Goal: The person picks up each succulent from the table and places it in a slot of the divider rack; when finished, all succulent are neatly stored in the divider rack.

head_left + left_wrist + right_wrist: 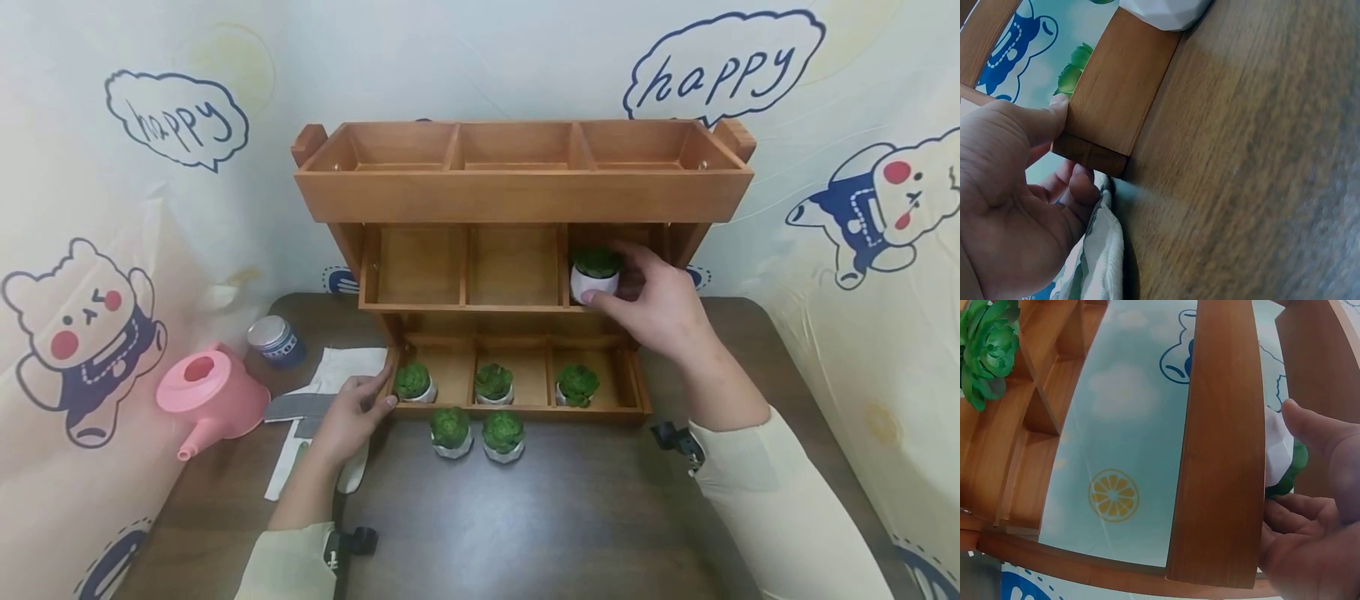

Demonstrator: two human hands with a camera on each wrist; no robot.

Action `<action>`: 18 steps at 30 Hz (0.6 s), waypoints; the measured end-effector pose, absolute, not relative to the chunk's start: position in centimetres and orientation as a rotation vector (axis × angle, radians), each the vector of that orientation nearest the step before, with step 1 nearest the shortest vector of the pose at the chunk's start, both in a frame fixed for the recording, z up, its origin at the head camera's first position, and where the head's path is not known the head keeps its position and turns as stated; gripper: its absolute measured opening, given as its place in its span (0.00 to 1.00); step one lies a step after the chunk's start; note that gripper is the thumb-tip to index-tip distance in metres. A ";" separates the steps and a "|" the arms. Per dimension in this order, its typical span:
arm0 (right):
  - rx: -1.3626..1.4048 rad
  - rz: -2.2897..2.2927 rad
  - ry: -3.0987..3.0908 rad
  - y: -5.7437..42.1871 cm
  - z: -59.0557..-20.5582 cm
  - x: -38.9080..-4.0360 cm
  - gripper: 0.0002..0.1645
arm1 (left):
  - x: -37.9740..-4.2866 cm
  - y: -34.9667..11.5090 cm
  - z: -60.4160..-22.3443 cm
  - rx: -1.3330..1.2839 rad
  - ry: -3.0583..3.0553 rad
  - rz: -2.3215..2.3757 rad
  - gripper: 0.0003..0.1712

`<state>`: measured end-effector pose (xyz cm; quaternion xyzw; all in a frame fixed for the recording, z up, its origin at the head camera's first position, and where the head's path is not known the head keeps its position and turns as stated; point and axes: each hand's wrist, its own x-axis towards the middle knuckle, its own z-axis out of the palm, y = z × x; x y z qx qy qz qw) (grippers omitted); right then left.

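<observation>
A three-tier wooden shelf (525, 197) stands at the back of the table. At the right compartment of its middle tier, my right hand (667, 308) holds a small artificial succulent in a white pot (594, 285), thumb on the near side. The right wrist view shows that pot (1277, 450) partly hidden behind the tier's front board. My left hand (347, 421) grips the front left corner of the bottom tier (1119, 81) between thumb and fingers. Each bottom compartment has one potted succulent (494, 383). Two more succulents (451, 432) stand on the table before the shelf.
Left of the shelf lie white-and-grey gloves (300, 407), partly under my left forearm. A pink watering can (213, 396) and a blue jar with a white lid (277, 342) stand farther left. Printed cloth (480, 67) hangs behind and at the sides of the table.
</observation>
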<state>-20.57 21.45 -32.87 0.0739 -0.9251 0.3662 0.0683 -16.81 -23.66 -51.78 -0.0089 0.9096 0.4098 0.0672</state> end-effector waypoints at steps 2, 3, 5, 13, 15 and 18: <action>0.218 1.121 -2.783 21.5 -32.8 -20.4 0.48 | -16.9 -23.7 -51.8 -0.015 2.750 1.232 0.35; 0.215 1.126 -2.783 21.5 -32.7 -20.3 0.48 | -16.8 -23.7 -51.8 -0.015 2.751 1.233 0.35; 0.204 1.142 -2.782 21.6 -32.7 -20.1 0.48 | -16.9 -23.7 -51.8 -0.013 2.753 1.235 0.35; 0.171 1.184 -2.735 21.8 -32.6 -19.1 0.49 | -16.9 -23.7 -51.7 -0.024 2.743 1.234 0.35; 0.166 1.202 -2.719 21.7 -32.5 -18.8 0.48 | -16.9 -23.7 -51.7 -0.029 2.742 1.234 0.34; 0.150 1.231 -2.701 21.8 -32.5 -18.5 0.48 | -16.9 -23.7 -51.8 -0.017 2.748 1.233 0.34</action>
